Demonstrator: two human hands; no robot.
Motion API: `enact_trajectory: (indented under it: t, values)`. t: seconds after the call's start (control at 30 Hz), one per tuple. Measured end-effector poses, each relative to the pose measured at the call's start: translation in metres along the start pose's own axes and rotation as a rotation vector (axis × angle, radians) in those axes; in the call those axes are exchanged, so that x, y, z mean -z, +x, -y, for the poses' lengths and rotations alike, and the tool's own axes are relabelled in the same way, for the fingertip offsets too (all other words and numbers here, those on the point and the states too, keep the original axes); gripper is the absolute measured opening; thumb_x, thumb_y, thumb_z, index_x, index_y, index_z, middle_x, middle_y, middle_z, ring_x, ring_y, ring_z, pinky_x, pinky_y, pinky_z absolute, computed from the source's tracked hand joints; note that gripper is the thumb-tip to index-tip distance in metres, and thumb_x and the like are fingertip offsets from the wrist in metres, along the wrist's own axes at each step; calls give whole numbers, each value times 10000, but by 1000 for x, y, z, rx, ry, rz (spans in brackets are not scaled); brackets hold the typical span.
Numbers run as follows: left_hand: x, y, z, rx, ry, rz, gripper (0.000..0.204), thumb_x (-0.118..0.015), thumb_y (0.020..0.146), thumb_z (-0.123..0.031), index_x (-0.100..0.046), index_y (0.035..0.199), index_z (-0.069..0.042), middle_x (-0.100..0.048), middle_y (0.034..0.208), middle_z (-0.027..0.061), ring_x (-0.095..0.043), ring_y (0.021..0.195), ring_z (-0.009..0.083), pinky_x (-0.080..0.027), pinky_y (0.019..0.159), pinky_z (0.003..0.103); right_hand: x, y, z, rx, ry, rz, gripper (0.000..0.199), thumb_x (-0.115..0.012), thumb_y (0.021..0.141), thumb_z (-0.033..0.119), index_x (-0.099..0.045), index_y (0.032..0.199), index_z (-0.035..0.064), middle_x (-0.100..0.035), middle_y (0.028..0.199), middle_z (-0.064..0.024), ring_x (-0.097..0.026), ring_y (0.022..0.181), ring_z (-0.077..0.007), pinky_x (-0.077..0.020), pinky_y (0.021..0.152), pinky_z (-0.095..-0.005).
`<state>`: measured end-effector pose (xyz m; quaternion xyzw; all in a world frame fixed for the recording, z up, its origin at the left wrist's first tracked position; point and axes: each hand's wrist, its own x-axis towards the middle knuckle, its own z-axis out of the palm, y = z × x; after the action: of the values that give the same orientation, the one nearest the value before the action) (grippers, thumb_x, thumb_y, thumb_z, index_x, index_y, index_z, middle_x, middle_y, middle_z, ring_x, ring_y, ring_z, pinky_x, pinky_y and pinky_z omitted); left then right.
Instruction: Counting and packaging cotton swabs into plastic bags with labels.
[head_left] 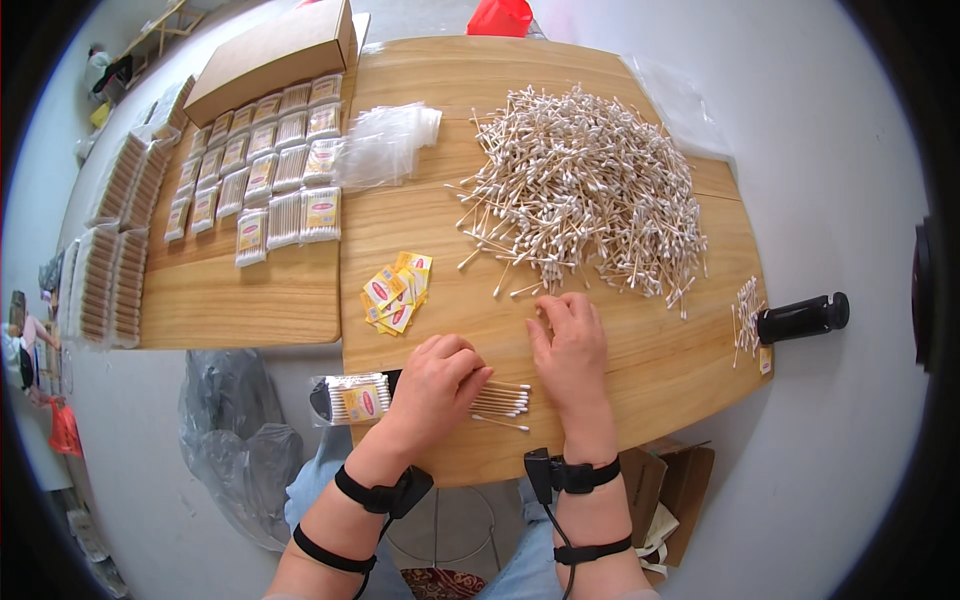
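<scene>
So the small bunch of cotton swabs (pixel 502 400) is near the front edge of the table, thin pale sticks lying roughly side by side with fuzzy white tips, and one stray stick angling off below. The left hand (pixel 437 383) sits right over its left end, knuckles up and fingers curled under; can't tell if it's actually clamped on the sticks. Just left of that hand there's a clear, crinkly pack (pixel 345 398) of swabs with a yellow card showing through.

The right hand (pixel 570 340) is apart from the left, back of the hand up, wrist bent, fingers curled down at the near edge of the big heap (pixel 590 190). Can't tell if it's pinching anything. The heap itself is a messy, bristly mound, sticks poking every which way. Both forearms come up from the lower edge with black straps (pixel 590 476) around them.

Farther out, smooth little yellow cards (pixel 398 292) lie in a loose overlapping stack, with thin floppy clear bags (pixel 388 145) beyond. On the left, plump rectangular packets (pixel 285 215) line up in rows by a plain brown cardboard box (pixel 270 60). The tabletop (pixel 660 365) is smooth-looking, grained wood.
</scene>
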<state>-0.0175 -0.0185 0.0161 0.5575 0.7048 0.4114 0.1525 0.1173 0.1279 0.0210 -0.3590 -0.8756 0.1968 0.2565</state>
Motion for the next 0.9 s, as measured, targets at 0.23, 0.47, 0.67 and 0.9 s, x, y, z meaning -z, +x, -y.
enact_trajectory:
  t: [0.23, 0.47, 0.67, 0.9]
  values:
    - [1, 1, 3, -14, -29, -11, 102, -735, 866, -97, -663, 840, -29, -642, 880, 107, -615, 847, 319, -494, 751, 415, 12, -5, -19, -134, 73, 72, 105, -696, 828, 21, -603, 874, 36, -619, 882, -141, -610, 851, -353, -498, 750, -451]
    - [0, 0, 4, -11, -27, -19, 101, -729, 870, -94, -657, 845, -28, -640, 870, 109, -616, 845, 320, -496, 746, 411, 39, -4, -27, -201, 146, 286, 80, -661, 831, 1, -598, 881, 9, -648, 830, -149, -644, 791, -333, -514, 705, -421]
    - [-1, 1, 1, 13, -41, -27, 111, -720, 873, -78, -661, 954, -29, -639, 893, 111, -620, 844, 316, -498, 759, 412, 34, -3, -13, -205, 231, 241, 121, -680, 820, 23, -627, 926, 3, -662, 861, -166, -659, 796, -314, -523, 705, -394]
    - [-5, 2, -3, -3, 49, -50, 415, -746, 857, -111, -648, 1260, -90, -608, 1182, 137, -609, 968, 280, -507, 873, 405, 28, -4, -15, -321, 363, 244, 159, -716, 848, 75, -639, 968, 5, -646, 872, -137, -645, 770, -308, -515, 691, -399]
